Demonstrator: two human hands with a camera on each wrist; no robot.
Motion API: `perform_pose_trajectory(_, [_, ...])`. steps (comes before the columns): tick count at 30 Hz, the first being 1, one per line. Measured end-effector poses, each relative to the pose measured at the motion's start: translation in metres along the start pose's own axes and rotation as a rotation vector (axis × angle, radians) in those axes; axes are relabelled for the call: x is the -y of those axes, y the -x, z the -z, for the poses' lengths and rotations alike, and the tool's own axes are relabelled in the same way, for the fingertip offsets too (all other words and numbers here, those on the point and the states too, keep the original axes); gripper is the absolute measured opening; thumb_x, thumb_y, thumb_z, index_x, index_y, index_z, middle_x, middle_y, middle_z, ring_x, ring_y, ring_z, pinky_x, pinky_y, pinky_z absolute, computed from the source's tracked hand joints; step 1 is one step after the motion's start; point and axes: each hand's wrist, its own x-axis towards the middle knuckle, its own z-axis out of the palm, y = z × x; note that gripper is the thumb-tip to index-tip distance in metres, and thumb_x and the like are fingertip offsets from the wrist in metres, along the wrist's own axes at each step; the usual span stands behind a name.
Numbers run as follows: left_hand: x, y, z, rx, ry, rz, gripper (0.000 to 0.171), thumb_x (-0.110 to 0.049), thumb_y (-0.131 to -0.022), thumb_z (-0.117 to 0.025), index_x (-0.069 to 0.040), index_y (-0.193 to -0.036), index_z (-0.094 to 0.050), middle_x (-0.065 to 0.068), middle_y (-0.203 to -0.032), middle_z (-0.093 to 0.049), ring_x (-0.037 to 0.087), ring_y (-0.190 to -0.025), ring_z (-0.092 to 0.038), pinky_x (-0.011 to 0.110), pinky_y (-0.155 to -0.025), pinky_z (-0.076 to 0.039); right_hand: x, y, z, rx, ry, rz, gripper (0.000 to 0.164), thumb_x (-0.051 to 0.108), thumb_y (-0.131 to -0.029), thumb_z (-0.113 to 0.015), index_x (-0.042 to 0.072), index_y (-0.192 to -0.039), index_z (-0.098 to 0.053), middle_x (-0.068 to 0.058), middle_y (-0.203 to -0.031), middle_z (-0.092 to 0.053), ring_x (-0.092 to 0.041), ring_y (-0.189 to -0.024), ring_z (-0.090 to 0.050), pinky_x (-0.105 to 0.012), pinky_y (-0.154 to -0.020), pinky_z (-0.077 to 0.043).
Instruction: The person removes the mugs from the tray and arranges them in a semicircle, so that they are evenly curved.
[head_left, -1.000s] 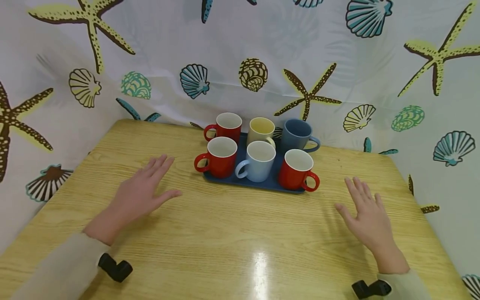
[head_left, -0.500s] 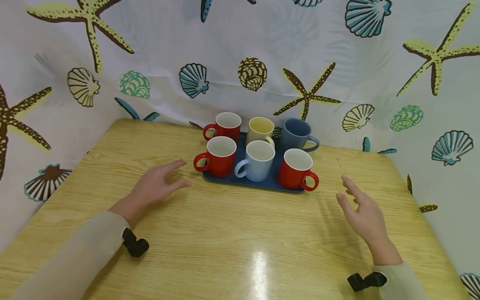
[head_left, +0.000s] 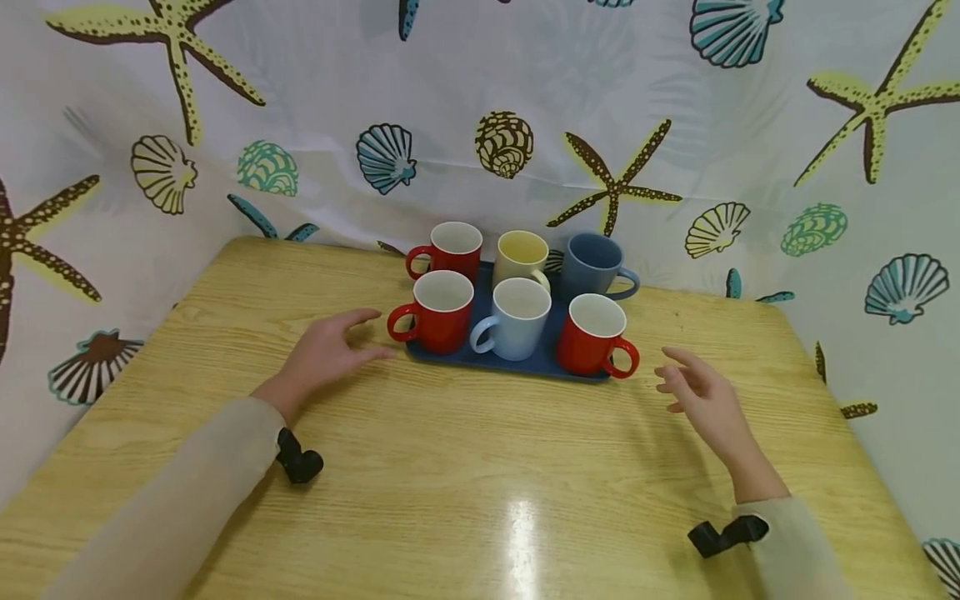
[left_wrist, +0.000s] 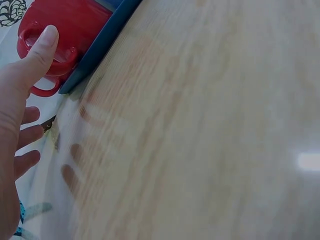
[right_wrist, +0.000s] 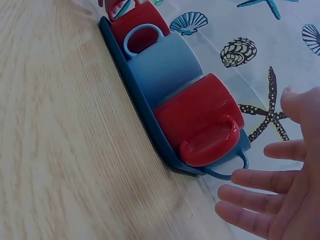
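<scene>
Head view: blue tray (head_left: 550,342) by far edge of table (head_left: 450,467), close to cloth (head_left: 315,92). On it, front row: left red mug (head_left: 444,325), pale blue mug (head_left: 519,325), right red mug (head_left: 585,342); behind: rear red mug (head_left: 459,246), yellow mug (head_left: 517,265), dark blue mug (head_left: 585,271). All upright. Left hand (head_left: 322,358) just beside tray's left front corner, thumb and fingers apart; narrow gap to left red mug's handle. Right hand (head_left: 705,400) near right red mug's handle, a wider strip of wood between; fingers lightly bent, thumb and index apart. Broad stretch of wood from tray's front rim to bottom of view, between both sleeves (head_left: 180,492). Front red handles out past tray ends. Smooth glossy cylinders, loop handles; white interiors on reds and pale blue. Low-lipped rectangular tray. Pale grained wood, bright glare. Wrinkled white fabric, starfish and shell print.
</scene>
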Motion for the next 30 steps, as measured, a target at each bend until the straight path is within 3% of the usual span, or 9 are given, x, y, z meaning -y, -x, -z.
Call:
perform_pose_trajectory(8, [0.000,-0.014,-0.006,0.110,-0.016,-0.018,0.082,-0.062,-0.072,-0.068,-0.015,-0.137,-0.046,0.012,-0.137,-0.047,0.033,-0.126,-0.042,0.053,-0.100,-0.033,-0.006,-0.011,-0.005,0.115,-0.123,-0.108,0.055,0.042,-0.098,-0.040,0.005,-0.139,-0.039,-0.026,-0.115,-0.059,-0.036,-0.095,-0.062,-0.042,-0.073,-0.054])
perform_pose_trajectory(18, [0.001,-0.024,-0.018,0.114,-0.011,-0.077,0.083,-0.067,-0.070,-0.065,-0.019,-0.136,-0.045,0.006,-0.134,-0.050,0.029,-0.124,-0.044,0.052,-0.099,-0.035,-0.007,-0.014,-0.011,0.133,-0.238,-0.140,0.055,0.039,-0.099,-0.041,0.002,-0.139,-0.037,-0.031,-0.115,-0.056,-0.035,-0.094,-0.063,-0.041,-0.071,-0.055])
perform_pose_trajectory(24, [-0.001,-0.026,-0.021,0.148,-0.015,-0.083,0.086,-0.067,-0.069,-0.066,-0.018,-0.137,-0.043,0.009,-0.132,-0.051,0.032,-0.120,-0.045,0.055,-0.096,-0.037,-0.010,-0.017,-0.015,0.111,-0.284,-0.169,0.056,0.042,-0.098,-0.042,0.004,-0.138,-0.040,-0.032,-0.114,-0.056,-0.035,-0.092,-0.064,-0.038,-0.069,-0.055])
perform_pose_trajectory(30, [0.004,-0.028,-0.026,0.142,-0.041,-0.086,0.084,-0.065,-0.071,-0.066,-0.016,-0.136,-0.044,0.009,-0.131,-0.051,0.032,-0.117,-0.046,0.055,-0.096,-0.037,-0.014,-0.020,-0.016,0.151,-0.318,-0.193,0.060,0.047,-0.097,-0.040,0.003,-0.138,-0.038,-0.032,-0.118,-0.055,-0.037,-0.095,-0.062,-0.040,-0.073,-0.055])
